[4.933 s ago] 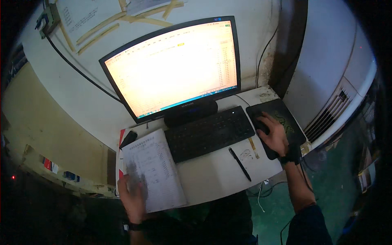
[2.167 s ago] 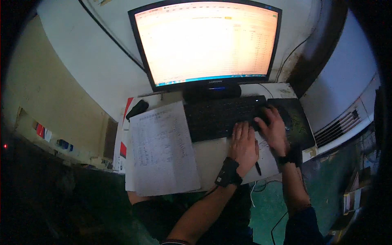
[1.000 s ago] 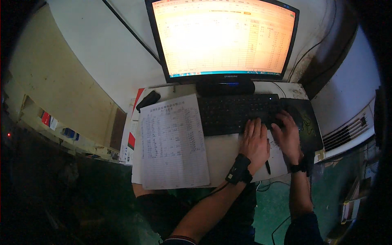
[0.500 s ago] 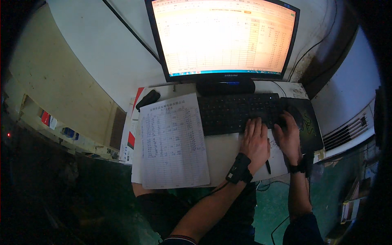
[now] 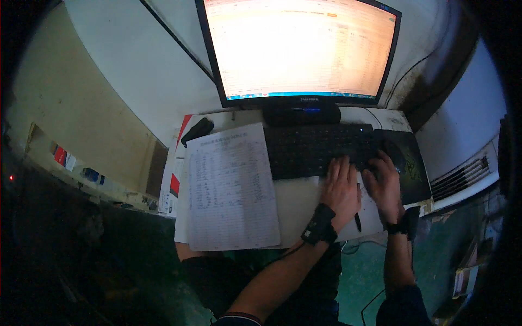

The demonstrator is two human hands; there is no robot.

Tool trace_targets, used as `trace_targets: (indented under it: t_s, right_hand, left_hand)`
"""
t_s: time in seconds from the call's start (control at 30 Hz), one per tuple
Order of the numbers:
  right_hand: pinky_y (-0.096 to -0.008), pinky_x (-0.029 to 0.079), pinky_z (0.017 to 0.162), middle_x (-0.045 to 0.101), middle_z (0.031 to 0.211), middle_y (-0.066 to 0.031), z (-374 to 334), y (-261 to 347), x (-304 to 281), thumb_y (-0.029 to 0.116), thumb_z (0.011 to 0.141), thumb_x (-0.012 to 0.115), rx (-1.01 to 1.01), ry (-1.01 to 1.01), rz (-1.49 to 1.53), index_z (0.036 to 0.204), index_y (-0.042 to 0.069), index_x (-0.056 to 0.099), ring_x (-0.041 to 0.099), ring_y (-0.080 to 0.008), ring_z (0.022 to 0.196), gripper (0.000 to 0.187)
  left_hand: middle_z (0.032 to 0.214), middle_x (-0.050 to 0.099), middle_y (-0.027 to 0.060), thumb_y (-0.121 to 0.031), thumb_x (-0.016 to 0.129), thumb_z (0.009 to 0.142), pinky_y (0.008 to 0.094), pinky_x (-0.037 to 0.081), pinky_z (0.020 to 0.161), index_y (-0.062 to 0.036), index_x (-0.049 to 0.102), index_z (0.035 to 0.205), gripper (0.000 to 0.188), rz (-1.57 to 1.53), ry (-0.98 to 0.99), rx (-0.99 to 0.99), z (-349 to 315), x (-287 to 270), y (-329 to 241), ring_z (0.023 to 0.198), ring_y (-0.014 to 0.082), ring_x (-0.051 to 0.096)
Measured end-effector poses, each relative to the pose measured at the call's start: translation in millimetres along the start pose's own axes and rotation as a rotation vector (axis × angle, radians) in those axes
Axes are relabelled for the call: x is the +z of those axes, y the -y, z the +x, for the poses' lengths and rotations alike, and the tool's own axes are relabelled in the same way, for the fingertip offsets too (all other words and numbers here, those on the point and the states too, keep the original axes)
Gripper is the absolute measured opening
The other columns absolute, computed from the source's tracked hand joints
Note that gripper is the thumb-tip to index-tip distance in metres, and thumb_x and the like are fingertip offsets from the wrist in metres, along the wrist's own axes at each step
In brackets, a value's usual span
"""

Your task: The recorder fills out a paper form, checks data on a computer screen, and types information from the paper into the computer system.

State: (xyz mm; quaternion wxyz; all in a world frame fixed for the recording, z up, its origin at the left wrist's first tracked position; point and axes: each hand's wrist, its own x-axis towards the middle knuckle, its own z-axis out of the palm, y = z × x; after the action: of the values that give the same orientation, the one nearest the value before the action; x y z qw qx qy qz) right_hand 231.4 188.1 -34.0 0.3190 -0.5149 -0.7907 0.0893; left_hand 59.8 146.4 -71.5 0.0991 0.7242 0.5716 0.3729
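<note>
Your fingers (image 5: 341,163) of the left hand (image 5: 341,190) lie spread and flat, tips resting on the front right keys of the black flat keyboard (image 5: 318,149), gripping nothing; the right hand (image 5: 385,187) sits just beside it, fingers loosely apart and curled over the keyboard's right end at the edge of the dark rectangular mouse pad (image 5: 408,163), also holding nothing. Half a second ago both hands lay almost exactly here, so little has just changed: you look settled into typing rather than reaching. Set against the oldest frame, the difference is large: there your left hand pressed on the sheet at the left of the table and your right hand cupped the mouse on the pad, while now both have come onto the keys. That suggests you have gone from reading to entering figures. The white printed paper sheet with rows of writing (image 5: 231,187) lies flat on the white table (image 5: 296,195), just left of the keyboard and untouched. A dark pen (image 5: 358,220) lies between your wrists. Behind the keyboard, the wide black-framed monitor (image 5: 299,49) glows with a bright spreadsheet.
</note>
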Motion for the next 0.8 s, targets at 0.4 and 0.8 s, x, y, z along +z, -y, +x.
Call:
trace_targets:
  t_s: [0.4, 0.8]
  right_hand:
    - [-0.0498, 0.055, 0.107, 0.057, 0.151, -0.0327, 36.9, -19.0, 19.8, 0.026, 0.098, 0.08, 0.044, -0.051, -0.038, 0.136, -0.001, 0.067, 0.062, -0.0514, 0.131, 0.049]
    - [-0.0481, 0.06, 0.097, 0.054, 0.154, -0.0337, 11.2, 3.7, 4.8, 0.02, 0.093, 0.084, 0.082, 0.026, 0.073, 0.13, 0.002, 0.07, 0.068, -0.0491, 0.124, 0.043]
  left_hand:
    - [0.161, 0.044, 0.0287, -0.018, 0.073, 0.095, 0.058, 0.034, 0.127, 0.0089, 0.054, 0.143, 0.058, 0.02, -0.029, 0.03, -1.6, 3.8, 3.4, 0.15, 0.0526, 0.038]
    - [0.159, 0.045, 0.0289, -0.016, 0.073, 0.094, 0.0583, 0.034, 0.127, 0.0087, 0.054, 0.144, 0.059, -0.004, -0.051, 0.027, -1.9, 3.6, 2.8, 0.15, 0.0526, 0.038]
